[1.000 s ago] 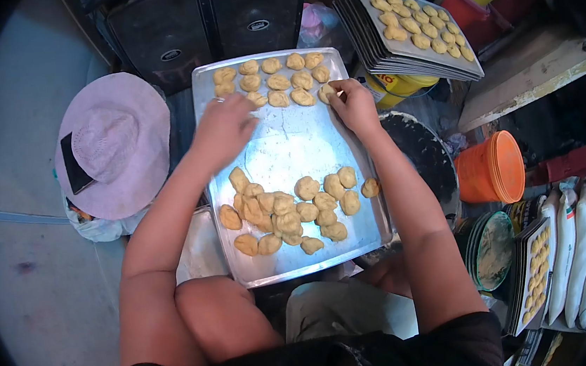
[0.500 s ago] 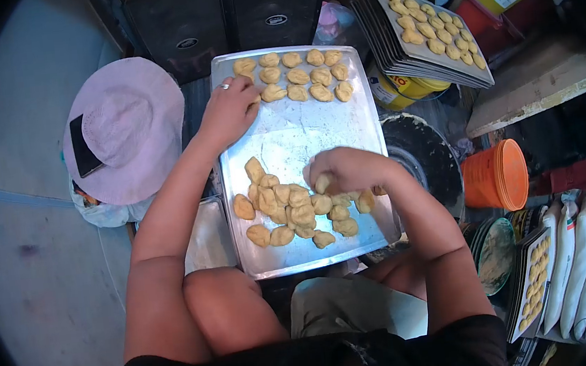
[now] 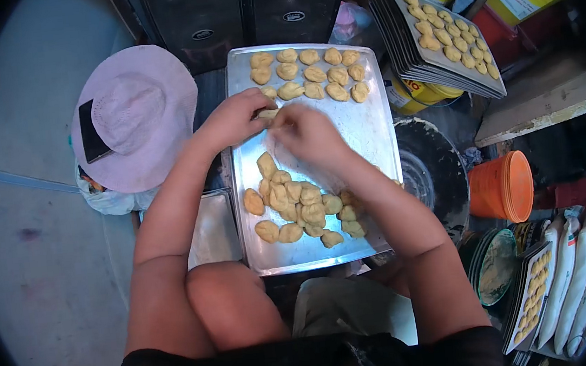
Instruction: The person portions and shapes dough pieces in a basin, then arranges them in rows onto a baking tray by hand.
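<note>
A metal baking tray point(image 3: 366, 133) lies before me. Rows of shaped dough pieces point(image 3: 313, 74) fill its far end, and a loose heap of dough pieces point(image 3: 295, 200) sits at the near end. At the tray's left side my left hand point(image 3: 237, 120) has its fingers closed on a small dough piece point(image 3: 269, 114), just below the nearest row. My right hand point(image 3: 308, 138), smeared by motion, meets it there with the fingertips pinched at the same piece. Its fingers partly cover that dough.
Left of the tray rests a pink hat point(image 3: 133, 117) with a dark phone point(image 3: 94, 129) on it. Stacked trays of dough point(image 3: 458, 33) stand at the back right. Orange buckets point(image 3: 501, 187) and a black basin point(image 3: 439, 162) are on the right; black speakers point(image 3: 249, 18) stand behind.
My right hand has moved from the near heap up and left to my left hand. The left hand has shifted slightly nearer, off the row of shaped pieces. The view has moved a little.
</note>
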A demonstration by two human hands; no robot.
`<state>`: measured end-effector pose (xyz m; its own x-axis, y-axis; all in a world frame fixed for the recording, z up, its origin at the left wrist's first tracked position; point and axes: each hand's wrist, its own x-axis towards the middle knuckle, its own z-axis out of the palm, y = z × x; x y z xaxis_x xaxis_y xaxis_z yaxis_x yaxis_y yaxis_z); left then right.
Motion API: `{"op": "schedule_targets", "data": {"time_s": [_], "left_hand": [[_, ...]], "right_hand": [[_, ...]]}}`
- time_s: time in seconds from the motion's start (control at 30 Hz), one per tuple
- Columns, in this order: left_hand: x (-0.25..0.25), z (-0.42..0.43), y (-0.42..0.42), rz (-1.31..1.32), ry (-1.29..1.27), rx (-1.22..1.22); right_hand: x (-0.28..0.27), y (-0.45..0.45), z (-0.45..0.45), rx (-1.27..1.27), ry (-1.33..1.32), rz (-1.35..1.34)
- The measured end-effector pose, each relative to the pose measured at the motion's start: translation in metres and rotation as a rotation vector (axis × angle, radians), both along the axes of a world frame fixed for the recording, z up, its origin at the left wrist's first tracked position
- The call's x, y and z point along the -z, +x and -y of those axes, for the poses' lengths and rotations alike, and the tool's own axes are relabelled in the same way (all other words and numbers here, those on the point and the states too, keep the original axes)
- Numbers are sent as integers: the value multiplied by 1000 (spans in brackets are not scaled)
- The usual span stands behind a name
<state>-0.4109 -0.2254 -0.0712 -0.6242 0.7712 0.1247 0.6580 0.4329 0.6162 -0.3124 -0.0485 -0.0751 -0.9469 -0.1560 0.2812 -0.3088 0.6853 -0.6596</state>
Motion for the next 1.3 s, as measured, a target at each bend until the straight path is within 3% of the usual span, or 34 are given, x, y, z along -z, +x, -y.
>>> {"op": "schedule_targets", "data": {"time_s": [0.07,0.17,0.2,0.27,0.37,0.47,0.5,0.53,0.6,0.7,0.73,0.8,0.9,1.0,1.07,1.1,1.2,1.3], "left_hand": [[6,1,-5,-28,14,-23],[5,0,-6,-109,-19,-88],[5,1,-6,-139,-7,-99],[-2,-3,2,-188,18,-128],[2,-6,6,-187,-48,-133],[-1,-6,3,-268,-105,-124],[-1,-8,4,-305,-109,-124],[-1,-11,6,-307,-60,-114],[-2,-19,11,-311,32,-85],[12,-33,14,-430,86,61],[14,-35,13,-437,52,37],[19,-41,15,-439,-15,-9],[17,-44,18,-466,-48,-35],[12,-41,18,-476,25,-20],[12,-42,18,-441,32,26],[12,-42,17,-411,-7,61],[10,-46,14,-389,-113,72],[10,-54,21,-453,-24,22]], "right_hand": [[10,23,12,-244,-27,40],[4,20,6,-339,-77,251],[2,15,-2,-231,-167,180],[-22,2,-12,125,-191,321],[4,-20,-26,115,-209,172],[-3,-9,-17,71,142,-205],[-13,9,-10,57,-43,-37],[-24,24,-3,-17,-36,251],[-2,34,-9,-466,41,300],[-10,25,-29,-200,-366,594],[-6,17,-37,-58,-502,525],[7,-2,-56,64,-356,138],[17,-3,-59,147,-118,28],[-11,31,-41,61,-53,-8],[-18,55,-33,-295,60,530],[-4,62,-37,-475,28,303],[-4,47,-69,-293,-220,583],[-18,33,-92,79,-330,474]]}}
